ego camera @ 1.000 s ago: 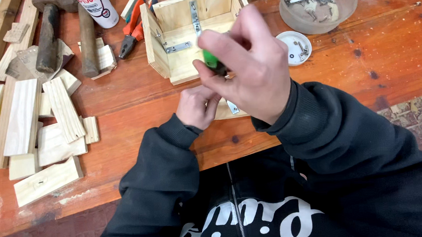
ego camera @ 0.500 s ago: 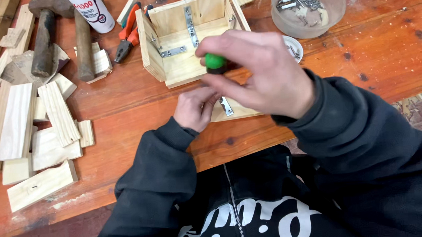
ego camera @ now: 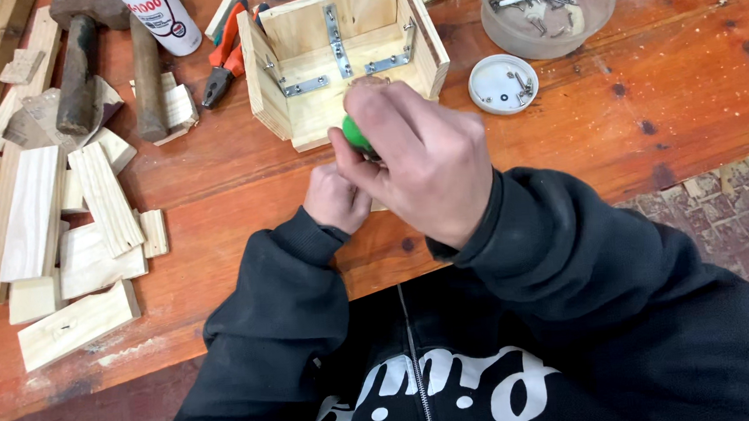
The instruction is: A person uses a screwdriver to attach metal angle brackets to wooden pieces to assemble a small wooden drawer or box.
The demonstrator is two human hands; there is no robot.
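Your right grip [ego camera: 419,159] stays closed around the green tool handle [ego camera: 354,136], now nearer the wooden box [ego camera: 342,54] beyond it; your left grip [ego camera: 336,200] remains fisted just below, contents hidden.

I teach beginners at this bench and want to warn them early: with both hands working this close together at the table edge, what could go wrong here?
1. The right hand bears on a green-handled tool just above the left hand; a slip could jab those fingers.
2. The work sits near the table's front edge, so it might slide off.
3. The lid of small screws lies close to the right forearm; a sweep could scatter them.
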